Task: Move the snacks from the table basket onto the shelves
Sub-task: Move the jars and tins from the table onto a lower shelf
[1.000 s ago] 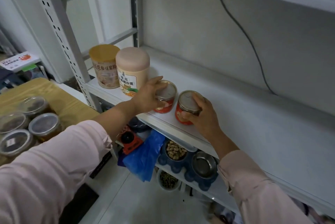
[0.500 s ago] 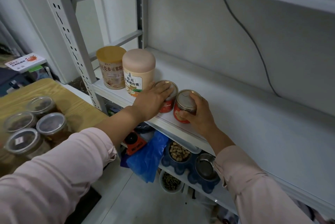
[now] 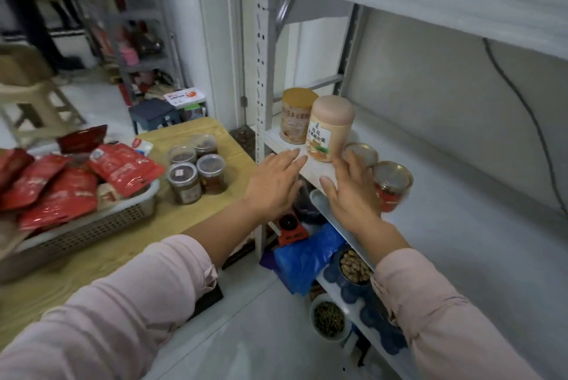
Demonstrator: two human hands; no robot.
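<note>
Two red cans with metal lids point(image 3: 392, 184) stand on the white shelf point(image 3: 461, 210), next to a pink-lidded canister point(image 3: 330, 129) and a yellow-lidded canister point(image 3: 295, 115). My left hand point(image 3: 273, 186) hovers flat in front of the shelf edge, fingers straight, holding nothing. My right hand point(image 3: 350, 192) is also spread and empty, just left of the nearer can and partly hiding the farther one. A grey basket point(image 3: 92, 226) full of red snack packets point(image 3: 123, 167) sits on the wooden table point(image 3: 138, 256), with several clear jars point(image 3: 196, 169) beside it.
Below the shelf are a blue bag point(image 3: 304, 256), an orange tool point(image 3: 289, 230), and bowls of nuts point(image 3: 355, 266) and seeds point(image 3: 329, 319). A black cable point(image 3: 522, 103) runs down the back wall. A stool point(image 3: 33, 106) and another rack point(image 3: 138, 41) stand at the far left.
Both hands have let go of the two red cans and pulled back toward me. The view has swung left, bringing the table basket into sight.
</note>
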